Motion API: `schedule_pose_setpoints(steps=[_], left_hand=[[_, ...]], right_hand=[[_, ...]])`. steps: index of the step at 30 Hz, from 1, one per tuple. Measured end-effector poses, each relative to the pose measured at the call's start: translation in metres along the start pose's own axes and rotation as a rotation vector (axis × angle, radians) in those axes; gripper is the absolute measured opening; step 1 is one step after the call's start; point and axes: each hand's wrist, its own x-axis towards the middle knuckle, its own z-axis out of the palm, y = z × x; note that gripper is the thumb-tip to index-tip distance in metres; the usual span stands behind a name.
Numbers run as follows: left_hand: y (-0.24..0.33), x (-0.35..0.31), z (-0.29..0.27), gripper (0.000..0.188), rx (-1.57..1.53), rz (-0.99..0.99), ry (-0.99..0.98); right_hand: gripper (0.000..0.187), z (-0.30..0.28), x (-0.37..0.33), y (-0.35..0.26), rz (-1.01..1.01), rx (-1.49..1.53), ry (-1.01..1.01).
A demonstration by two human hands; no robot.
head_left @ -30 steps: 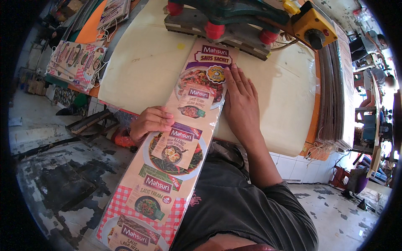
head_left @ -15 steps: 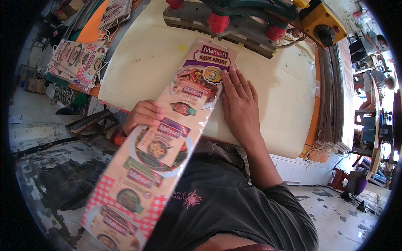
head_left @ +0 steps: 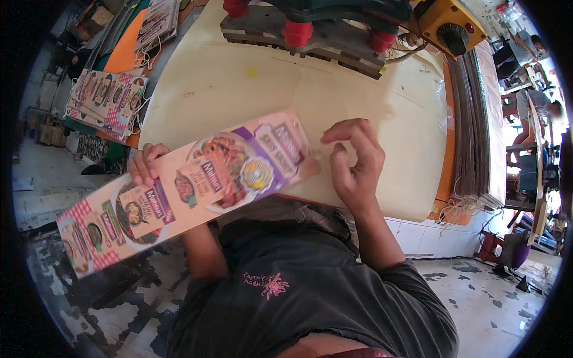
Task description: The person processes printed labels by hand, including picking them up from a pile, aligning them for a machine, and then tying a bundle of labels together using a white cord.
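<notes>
My left hand (head_left: 145, 164) is closed on a long, glossy printed card (head_left: 197, 185) with pictures of food plates and sachets. Its fingers lie over the card's far edge, while the thumb is hidden beneath. The card slants from lower left to upper right, with its purple-banded end over the pale work surface (head_left: 256, 89) and the other end out past the table. Just right of that purple end, my right hand (head_left: 361, 164) hovers with bent fingers. A gap shows between thumb and forefinger, and it holds nothing I can see.
A heavy machine head with red fittings (head_left: 296, 34) stands at the far side. Beside it is a yellow control box (head_left: 450, 30) with a black knob. Stacked printed cards with white strings (head_left: 107, 98) lie at left. Stacked boards (head_left: 471, 119) line the right side. Other people are farther right.
The card has swung clockwise, its purple end coming nearer and its other end rising at left. My left hand has moved left with it. My right hand has come off the card, its fingers now bent.
</notes>
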Motion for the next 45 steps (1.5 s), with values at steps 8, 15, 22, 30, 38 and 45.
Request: schedule_pose_setpoints(steps=[8, 15, 22, 30, 38, 45], left_hand=[[-0.008, 0.032, 0.005, 0.024, -0.179, 0.126, -0.172], [-0.01, 0.034, 0.01, 0.029, -0.237, 0.086, -0.152], [-0.008, 0.031, 0.013, 0.032, -0.277, 0.055, -0.088], [-0.009, 0.029, 0.016, 0.03, -0.305, 0.138, -0.03], [-0.003, 0.027, 0.008, 0.028, -0.23, 0.124, -0.061], [-0.016, 0.028, 0.04, 0.029, -0.297, 0.094, -0.108]], right_hand=[[0.021, 0.006, 0.002, -0.006, 0.275, 0.207, 0.046], [0.016, 0.006, 0.0, -0.003, 0.27, 0.235, 0.074], [0.01, 0.006, -0.002, 0.001, 0.332, 0.362, 0.075], [0.007, 0.005, 0.003, -0.006, 0.216, 0.157, 0.095], [0.004, 0.007, 0.005, -0.007, 0.205, 0.085, 0.089], [0.005, 0.01, 0.004, -0.005, 0.163, 0.037, 0.116]])
